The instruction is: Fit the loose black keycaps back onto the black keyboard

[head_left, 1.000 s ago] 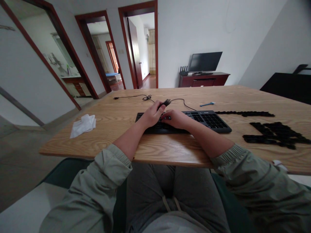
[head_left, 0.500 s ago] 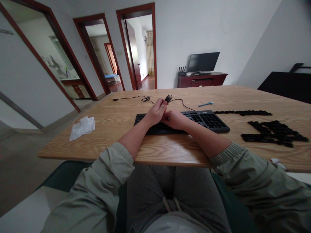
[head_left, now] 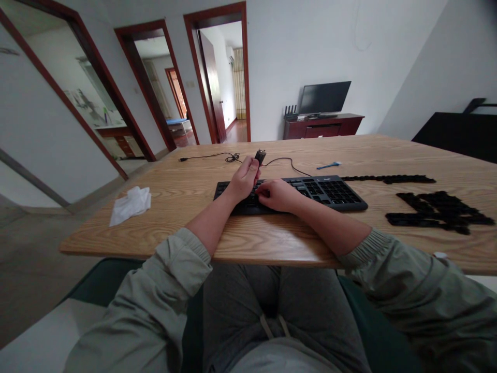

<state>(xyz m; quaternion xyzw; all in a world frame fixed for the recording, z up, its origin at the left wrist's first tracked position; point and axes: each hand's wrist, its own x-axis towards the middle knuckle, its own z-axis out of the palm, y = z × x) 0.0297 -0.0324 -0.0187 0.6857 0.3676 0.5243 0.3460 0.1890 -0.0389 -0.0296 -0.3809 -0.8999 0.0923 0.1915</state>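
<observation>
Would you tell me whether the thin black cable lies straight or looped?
Looped: the thin black cable forms a small tangle of coils beyond the left hand.

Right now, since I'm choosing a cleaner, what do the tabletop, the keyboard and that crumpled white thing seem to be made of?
The tabletop looks like varnished wood or veneer: clear grain, soft sheen. The keyboard looks like matte black plastic, dull on its keys and frame. The crumpled white thing looks like soft tissue paper, though it could be thin cloth.
</observation>
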